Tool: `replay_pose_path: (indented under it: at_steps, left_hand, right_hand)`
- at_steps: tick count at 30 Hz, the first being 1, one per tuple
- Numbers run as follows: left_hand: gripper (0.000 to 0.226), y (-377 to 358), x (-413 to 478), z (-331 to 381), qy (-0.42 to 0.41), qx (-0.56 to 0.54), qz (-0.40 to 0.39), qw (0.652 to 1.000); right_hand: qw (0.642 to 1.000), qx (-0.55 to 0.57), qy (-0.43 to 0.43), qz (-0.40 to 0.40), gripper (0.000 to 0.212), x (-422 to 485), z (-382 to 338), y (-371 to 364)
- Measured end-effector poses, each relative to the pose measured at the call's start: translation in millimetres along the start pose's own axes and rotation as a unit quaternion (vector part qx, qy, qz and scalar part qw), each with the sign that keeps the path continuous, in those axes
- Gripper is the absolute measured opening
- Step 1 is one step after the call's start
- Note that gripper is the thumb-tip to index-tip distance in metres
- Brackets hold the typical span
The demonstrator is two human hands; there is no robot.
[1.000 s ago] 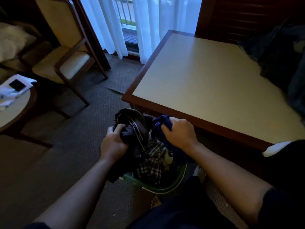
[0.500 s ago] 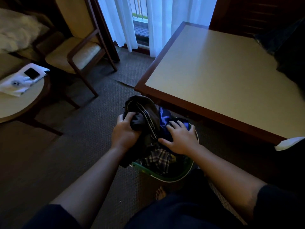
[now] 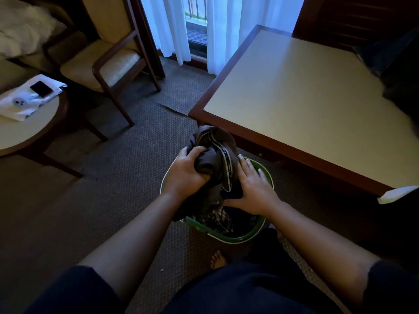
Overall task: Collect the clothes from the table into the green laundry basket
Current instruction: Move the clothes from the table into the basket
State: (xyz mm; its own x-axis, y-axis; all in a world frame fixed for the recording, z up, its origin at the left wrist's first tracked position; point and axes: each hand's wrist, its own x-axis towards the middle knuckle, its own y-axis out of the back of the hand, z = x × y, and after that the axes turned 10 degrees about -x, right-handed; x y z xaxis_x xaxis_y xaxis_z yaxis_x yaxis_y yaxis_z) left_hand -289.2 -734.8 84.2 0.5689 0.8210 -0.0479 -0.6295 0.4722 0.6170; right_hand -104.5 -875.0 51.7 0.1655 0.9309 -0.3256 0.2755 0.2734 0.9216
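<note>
Head view: both hands pack clothes into the round green plastic laundry basket [image 3: 238,237] at lower centre.

The basket, on carpet beside the wooden-edged beige table [image 3: 306,105], holds plaid cloth [image 3: 216,219]. The left hand [image 3: 187,172] is fisted around a dark grey garment [image 3: 214,155]; the right hand [image 3: 254,189] presses flat, fingers spread, gripping nothing. Half a second ago its fingers were curled.

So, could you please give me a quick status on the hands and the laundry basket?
Left hand gripping dark garment over green basket. Right hand flat, pressing clothes down. Dark clothes remain on table.
</note>
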Motion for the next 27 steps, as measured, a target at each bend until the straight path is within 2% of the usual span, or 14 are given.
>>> replay_pose_path:
  at_steps: [3,6,13,27]
  left_hand:
    - [0.084,5.9,10.7,5.3,-0.011,0.006,-0.041,0.999]
    - [0.091,9.4,15.3,3.2,-0.002,0.037,-0.044,0.998]
    - [0.07,7.8,7.9,-8.6,-0.008,0.065,-0.027,0.997]
    - [0.059,-12.9,4.2,-9.5,-0.002,0.038,-0.036,0.999]
  right_hand:
    - [0.999,0.017,-0.013,-0.026,0.135,2.3,2.8,4.7]
    - [0.997,-0.012,-0.025,-0.068,0.13,6.7,6.7,1.8]
    - [0.996,-0.009,-0.019,-0.082,0.115,7.1,3.5,-10.3]
    - [0.996,-0.009,0.0,-0.093,0.108,9.9,5.3,-4.6]
